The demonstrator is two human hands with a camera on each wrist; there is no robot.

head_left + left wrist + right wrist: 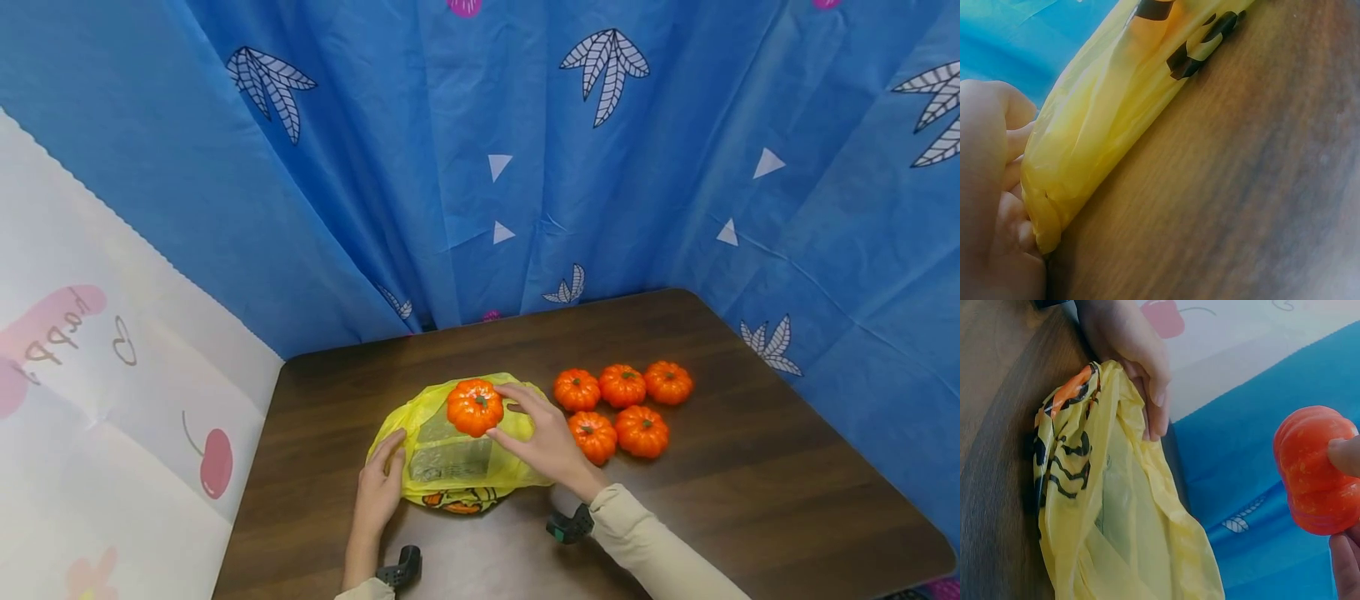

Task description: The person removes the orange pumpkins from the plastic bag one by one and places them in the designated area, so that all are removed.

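A yellow plastic bag [525, 471] with black and orange printing lies on the table, its upper side slack. My left hand [380, 487] is at the bag's left edge, its bent fingers [1017, 140] holding the plastic there. Over the bag, my right hand [551, 442] pinches a small shiny orange pumpkin [475, 407] between thumb and fingertips. In the right wrist view this pumpkin [1313, 469] is held up beside the bag, a thumb tip pressed on its face. Most of the right hand is outside that view.
Several more orange pumpkins [622, 386] sit in two rows right of the bag. The brown wooden table [735, 475] has rounded corners. A blue curtain [480, 167] hangs behind it, and a white printed sheet [135, 400] is at the left.
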